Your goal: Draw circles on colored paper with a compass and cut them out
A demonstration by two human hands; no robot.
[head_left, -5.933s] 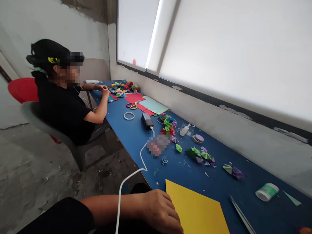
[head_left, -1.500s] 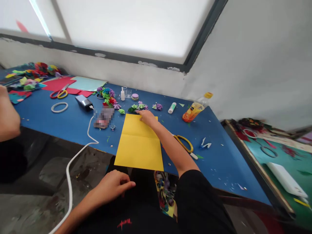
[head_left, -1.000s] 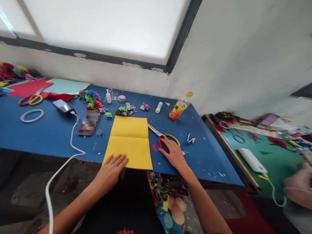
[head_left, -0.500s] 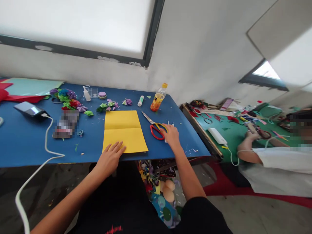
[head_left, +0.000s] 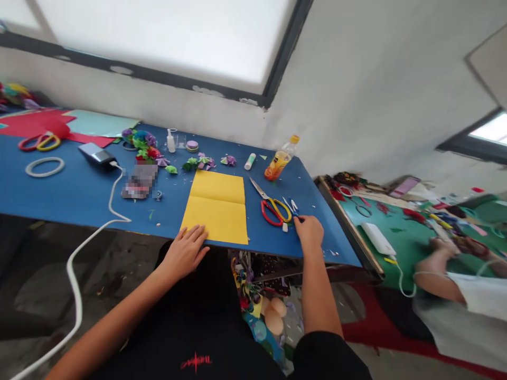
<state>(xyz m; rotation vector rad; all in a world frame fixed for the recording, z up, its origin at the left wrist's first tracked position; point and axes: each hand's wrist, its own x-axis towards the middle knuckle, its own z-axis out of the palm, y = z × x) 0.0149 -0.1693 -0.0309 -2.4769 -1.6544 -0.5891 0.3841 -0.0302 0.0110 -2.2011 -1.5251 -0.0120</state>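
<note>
A creased yellow paper sheet (head_left: 217, 206) lies on the blue table (head_left: 71, 192) in front of me. My left hand (head_left: 185, 252) rests flat on its near left corner, fingers spread. Red and yellow scissors (head_left: 273, 208) lie just right of the sheet. My right hand (head_left: 309, 232) sits near the table's front edge, right of the scissors. Its fingers are curled together at small white scraps (head_left: 292, 205). What the fingertips pinch, if anything, is too small to make out.
Behind the sheet are folded paper pieces (head_left: 198, 162), a glue stick (head_left: 249, 161) and an orange drink bottle (head_left: 279, 161). To the left lie a power bank (head_left: 93, 154) with a white cable (head_left: 91, 237), a tape ring (head_left: 44, 167) and red paper (head_left: 35, 124). A person's arm (head_left: 439, 261) reaches onto a green table (head_left: 396, 227).
My right hand has drawn back from the scissors towards the front edge and curled its fingers. My left hand stays on the sheet's corner. My view has swung back leftwards.
</note>
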